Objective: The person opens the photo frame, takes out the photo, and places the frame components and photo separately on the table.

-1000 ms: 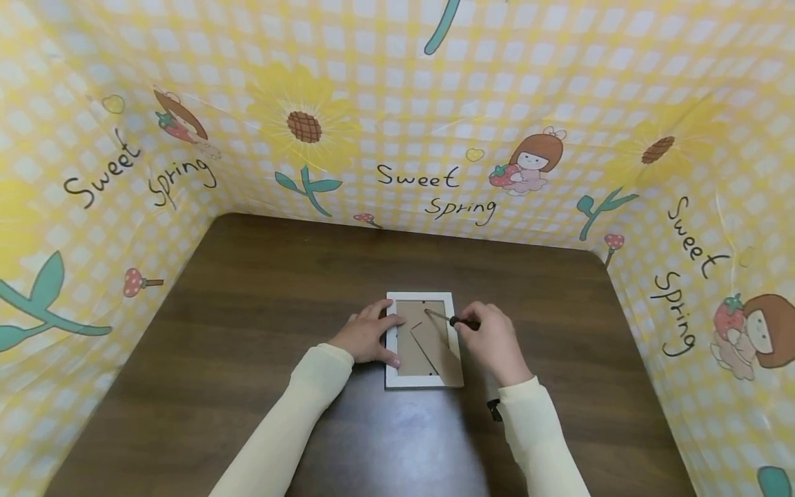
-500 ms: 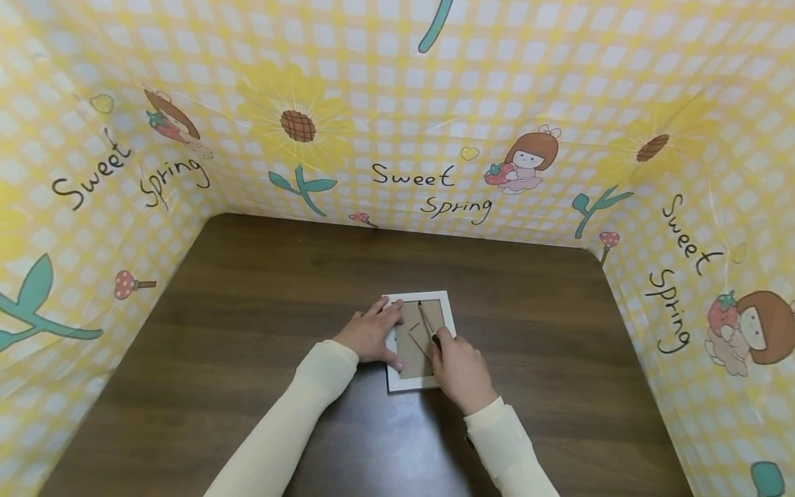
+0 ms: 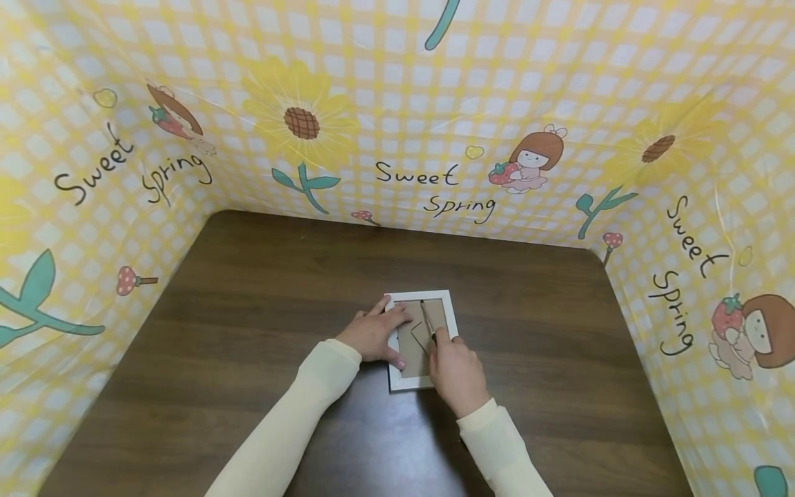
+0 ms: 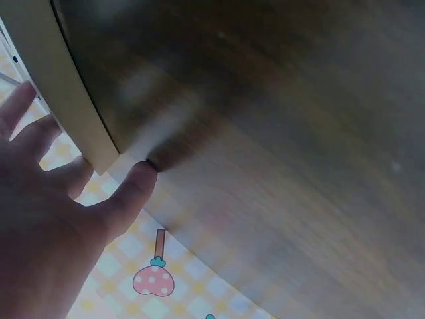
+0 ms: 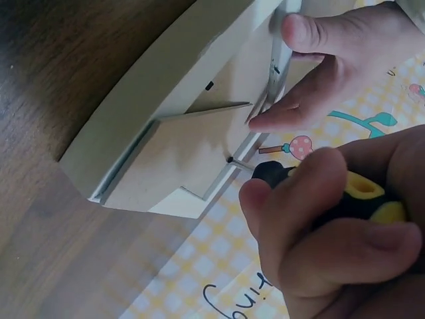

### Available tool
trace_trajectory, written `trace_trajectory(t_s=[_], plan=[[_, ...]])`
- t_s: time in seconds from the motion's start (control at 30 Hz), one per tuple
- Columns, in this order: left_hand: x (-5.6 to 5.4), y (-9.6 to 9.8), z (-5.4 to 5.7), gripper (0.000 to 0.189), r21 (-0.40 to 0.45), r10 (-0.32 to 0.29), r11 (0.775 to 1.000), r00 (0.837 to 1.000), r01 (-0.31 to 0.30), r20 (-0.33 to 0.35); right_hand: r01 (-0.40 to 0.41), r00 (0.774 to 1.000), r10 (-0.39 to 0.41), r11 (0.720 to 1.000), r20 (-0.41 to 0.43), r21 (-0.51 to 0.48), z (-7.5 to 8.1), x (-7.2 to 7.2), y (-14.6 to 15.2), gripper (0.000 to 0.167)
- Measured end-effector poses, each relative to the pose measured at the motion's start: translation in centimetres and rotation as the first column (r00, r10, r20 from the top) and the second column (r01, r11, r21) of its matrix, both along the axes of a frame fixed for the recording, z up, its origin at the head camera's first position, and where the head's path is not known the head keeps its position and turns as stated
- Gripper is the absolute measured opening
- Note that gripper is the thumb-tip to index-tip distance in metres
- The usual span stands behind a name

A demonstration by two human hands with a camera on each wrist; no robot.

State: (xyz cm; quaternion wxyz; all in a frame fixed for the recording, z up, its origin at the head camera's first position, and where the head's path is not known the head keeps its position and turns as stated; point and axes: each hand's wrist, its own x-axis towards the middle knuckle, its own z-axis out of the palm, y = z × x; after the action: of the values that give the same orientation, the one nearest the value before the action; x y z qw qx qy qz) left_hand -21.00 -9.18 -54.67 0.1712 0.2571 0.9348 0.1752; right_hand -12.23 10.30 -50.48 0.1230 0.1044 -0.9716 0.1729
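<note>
A white picture frame (image 3: 448, 310) lies with its brown backing board (image 3: 406, 348) upward on the table. My left hand (image 3: 370, 335) rests on the frame's left edge, fingers spread; the left wrist view shows the same hand (image 4: 40, 212) beside the frame's side (image 4: 63, 80). Over the lower right part of the frame, my right hand (image 3: 459, 376) grips a screwdriver (image 5: 364, 188) by its black and yellow handle. Its thin shaft reaches a small dark tab (image 5: 230, 159) at the backing's far edge. A stand flap (image 5: 159, 156) sticks up slightly from the backing.
The dark wooden table (image 3: 279, 276) surrounds the frame. Yellow checked cloth (image 3: 410, 103) with printed flowers and lettering walls the table's back and both sides. Another dark tab (image 5: 210, 86) sits on the backing's border.
My right hand has moved left and nearer, from beside the frame to over its lower right. The screwdriver swung to point away from me, its tip now at the far edge. The left hand stays.
</note>
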Motion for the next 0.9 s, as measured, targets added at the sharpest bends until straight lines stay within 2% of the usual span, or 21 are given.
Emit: trace_trajectory(t_s=[0.13,0.57,0.77,0.83,0.9], plan=[[0.0,0.0,0.2,0.098,-0.034,-0.036,0.999,0.999,0.035,-0.012,0.016,1.0,-0.016,1.0,0.0,0.02,0.0,0.0,-0.2,0.012],[-0.1,0.0,0.0,0.097,-0.043,-0.031,0.999,1.0,0.03,-0.008,0.019,1.0,-0.018,0.998,0.019,-0.053,0.7,-0.1,-0.5,0.014],[0.0,0.0,0.0,0.097,-0.036,-0.029,0.999,1.0,0.029,-0.001,0.043,0.989,-0.018,0.984,0.15,-0.171,1.8,-0.4,-0.6,0.038],[0.0,0.0,0.0,0.098,-0.037,-0.026,0.999,1.0,0.026,0.007,0.029,0.989,0.0,0.981,0.148,-0.19,2.1,-0.6,-0.6,0.042],[0.0,0.0,0.0,0.098,-0.037,-0.023,0.999,1.0,0.023,0.014,0.007,0.993,0.016,0.98,0.116,-0.2,2.4,-0.8,-0.6,0.039]])
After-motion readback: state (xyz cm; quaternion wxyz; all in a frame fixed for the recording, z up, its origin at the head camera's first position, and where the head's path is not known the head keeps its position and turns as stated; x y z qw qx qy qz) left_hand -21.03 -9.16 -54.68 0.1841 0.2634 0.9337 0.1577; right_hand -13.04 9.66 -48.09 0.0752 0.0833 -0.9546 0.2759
